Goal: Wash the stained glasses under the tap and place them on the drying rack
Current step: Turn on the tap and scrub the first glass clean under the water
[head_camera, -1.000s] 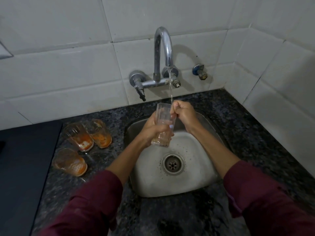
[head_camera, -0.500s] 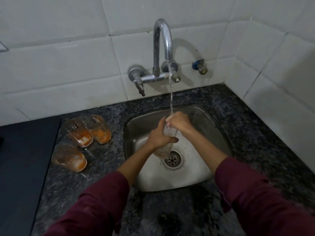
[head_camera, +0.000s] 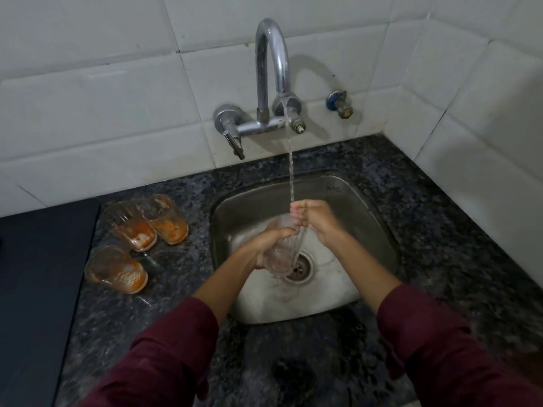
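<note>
**One glass under the tap, three waiting**

Far left, a dark panel (head_camera: 38, 289) lies beside the desk (head_camera: 440, 230). Next come the stained glasses: one (head_camera: 116, 270) nearest us, two more (head_camera: 132, 227) (head_camera: 167, 218) behind it, close together. That makes three, all orange with residue, parked just left of the sink (head_camera: 367, 207), likely so each is an easy reach for the next wash.

Into the sink now. The left hand (head_camera: 264, 245) wraps round the body of a fourth glass (head_camera: 279, 259), low over the drain (head_camera: 299, 265), so runoff goes straight down. This glass looks clear; it is a bit blurred, so I can't vouch for every spot. The right hand (head_camera: 314, 221) is at the rim, fingers curled over it and pinching, seemingly rubbing it right where the stream (head_camera: 291, 183) lands.

One tap (head_camera: 270, 69), running. One spare valve (head_camera: 339, 102) on the wall to its right. Two hands, four glasses, no drying rack in view.
</note>
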